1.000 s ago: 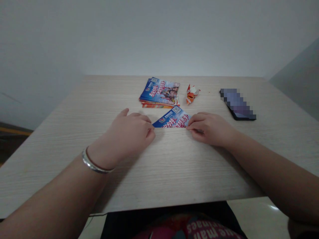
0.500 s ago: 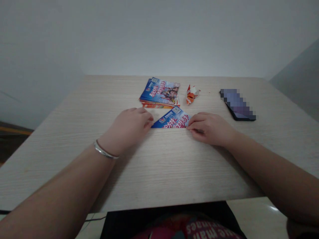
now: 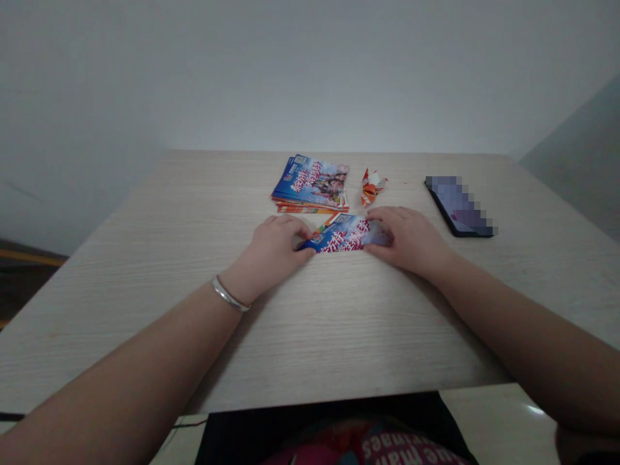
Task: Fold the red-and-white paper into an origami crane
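Observation:
A folded printed paper point(image 3: 341, 235), blue with red and white lettering, lies on the table between my hands. Its fold has partly opened, and an orange and green strip shows along the upper left edge. My left hand point(image 3: 279, 248) pinches the left corner between thumb and fingers. At the right end, my right hand point(image 3: 405, 239) has its thumb on the near edge and its fingers over the far edge. Just beyond lies a stack of similar printed sheets point(image 3: 312, 184). To the right of the stack sits a small orange and white folded paper figure point(image 3: 372, 186).
A dark phone point(image 3: 459, 206) lies on the right side of the pale wood-grain table point(image 3: 349, 329). A wall point(image 3: 334, 77) rises behind the table's far edge. The near edge runs just in front of my body.
The folded paper has gone from a flat triangle to a partly opened shape. My left hand has moved right and taken its left corner. My right hand's fingers have shifted to its far edge.

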Motion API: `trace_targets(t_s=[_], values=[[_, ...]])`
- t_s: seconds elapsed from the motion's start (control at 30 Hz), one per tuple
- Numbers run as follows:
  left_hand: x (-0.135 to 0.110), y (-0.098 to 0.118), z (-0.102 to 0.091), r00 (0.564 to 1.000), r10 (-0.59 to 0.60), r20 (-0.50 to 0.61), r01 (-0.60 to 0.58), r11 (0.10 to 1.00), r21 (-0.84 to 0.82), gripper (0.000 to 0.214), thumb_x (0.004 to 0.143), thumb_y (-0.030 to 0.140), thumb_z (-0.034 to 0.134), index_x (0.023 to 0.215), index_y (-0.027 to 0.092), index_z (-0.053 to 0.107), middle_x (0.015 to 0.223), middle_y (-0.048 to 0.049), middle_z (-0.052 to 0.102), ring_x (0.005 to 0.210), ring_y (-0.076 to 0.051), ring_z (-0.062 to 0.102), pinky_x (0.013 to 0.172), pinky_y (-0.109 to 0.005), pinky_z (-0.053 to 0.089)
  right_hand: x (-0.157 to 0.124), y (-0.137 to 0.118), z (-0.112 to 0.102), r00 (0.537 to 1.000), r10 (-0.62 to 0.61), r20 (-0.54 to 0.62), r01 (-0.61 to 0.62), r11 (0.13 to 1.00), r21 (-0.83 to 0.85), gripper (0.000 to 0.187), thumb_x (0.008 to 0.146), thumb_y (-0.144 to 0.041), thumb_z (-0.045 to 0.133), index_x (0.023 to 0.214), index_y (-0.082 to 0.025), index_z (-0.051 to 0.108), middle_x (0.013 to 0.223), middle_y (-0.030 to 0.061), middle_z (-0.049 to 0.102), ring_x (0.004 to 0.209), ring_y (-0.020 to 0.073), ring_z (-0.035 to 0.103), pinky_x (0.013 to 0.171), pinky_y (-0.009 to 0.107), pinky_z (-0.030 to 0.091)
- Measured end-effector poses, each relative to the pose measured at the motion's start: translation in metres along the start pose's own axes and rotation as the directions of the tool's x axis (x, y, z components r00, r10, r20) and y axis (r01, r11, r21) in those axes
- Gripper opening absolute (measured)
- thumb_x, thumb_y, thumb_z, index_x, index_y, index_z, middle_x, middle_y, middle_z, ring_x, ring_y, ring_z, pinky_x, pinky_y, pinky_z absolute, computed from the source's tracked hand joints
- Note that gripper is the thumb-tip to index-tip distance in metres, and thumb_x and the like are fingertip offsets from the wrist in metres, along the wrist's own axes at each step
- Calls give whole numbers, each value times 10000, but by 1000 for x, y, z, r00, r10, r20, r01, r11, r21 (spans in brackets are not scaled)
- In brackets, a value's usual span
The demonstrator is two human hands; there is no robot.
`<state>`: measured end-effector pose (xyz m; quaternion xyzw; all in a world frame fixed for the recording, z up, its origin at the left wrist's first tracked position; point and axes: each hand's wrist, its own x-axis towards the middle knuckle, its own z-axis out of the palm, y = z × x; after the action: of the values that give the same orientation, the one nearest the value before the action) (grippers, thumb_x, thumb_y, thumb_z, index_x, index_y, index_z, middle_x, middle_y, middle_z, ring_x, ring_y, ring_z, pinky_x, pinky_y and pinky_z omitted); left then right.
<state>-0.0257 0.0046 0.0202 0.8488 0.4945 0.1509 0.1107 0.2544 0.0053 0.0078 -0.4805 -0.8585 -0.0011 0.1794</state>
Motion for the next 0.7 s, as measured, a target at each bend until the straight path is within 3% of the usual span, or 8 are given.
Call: trace_targets(t_s=[0.07, 0.13, 0.27, 0.4, 0.5, 0.7], values=[[-1, 4, -1, 1000, -17, -24, 16, 997, -73, 166, 799, 259, 659, 935, 165, 654, 1004, -75, 703, 948, -230, 631, 886, -398, 497, 1, 3, 1, 997, 70, -14, -69, 996, 52, 694, 766, -397, 753, 1379, -148, 542, 1251, 158, 691, 1106, 345, 648, 956, 526, 492], [-1, 7, -2, 999, -8, -48, 2, 992, -129, 121, 792, 221, 635, 902, 172, 639, 945, -54, 695, 890, -208, 631, 814, -360, 509, 2, 5, 1, 997, 67, -44, -63, 994, 93, 722, 763, -362, 750, 1417, -175, 508, 1210, 142, 707, 1070, 333, 656, 930, 521, 497], [-2, 9, -4, 988, 143, -66, -151, 978, -142, 77, 833, 211, 583, 869, 183, 646, 897, -31, 695, 880, -191, 633, 842, -358, 506, 1, 4, -1, 993, -15, -119, 28, 994, 105, 500, 819, -264, 679, 1305, -179, 597, 1144, 123, 720, 985, 289, 657, 882, 455, 498], [-1, 11, -8, 943, 332, -8, -328, 930, -166, 255, 960, 309, 468, 966, 191, 695, 1012, -59, 735, 990, -203, 652, 956, -399, 499, -1, 2, -6, 987, -144, -72, 154, 977, 147, 163, 850, -153, 587, 965, -182, 700, 916, 81, 737, 874, 237, 653, 797, 370, 489], [0, 9, -8, 918, 397, 27, -389, 910, -144, 340, 1004, 274, 383, 1056, 206, 713, 1168, -58, 729, 1135, -207, 633, 1061, -434, 456, -2, 3, -8, 963, -267, -16, 264, 940, 217, 196, 802, -69, 560, 842, -204, 696, 890, 57, 747, 862, 212, 668, 781, 342, 486], [-1, -4, -2, 889, 450, 83, -453, 891, 16, 363, 972, 306, 505, 1289, 181, 631, 1469, -111, 546, 1398, -260, 453, 1194, -498, 328, -3, 8, -7, 922, -386, -45, 375, 852, 365, 133, 836, -130, 621, 774, -220, 697, 930, 34, 779, 858, 173, 703, 800, 322, 504]])
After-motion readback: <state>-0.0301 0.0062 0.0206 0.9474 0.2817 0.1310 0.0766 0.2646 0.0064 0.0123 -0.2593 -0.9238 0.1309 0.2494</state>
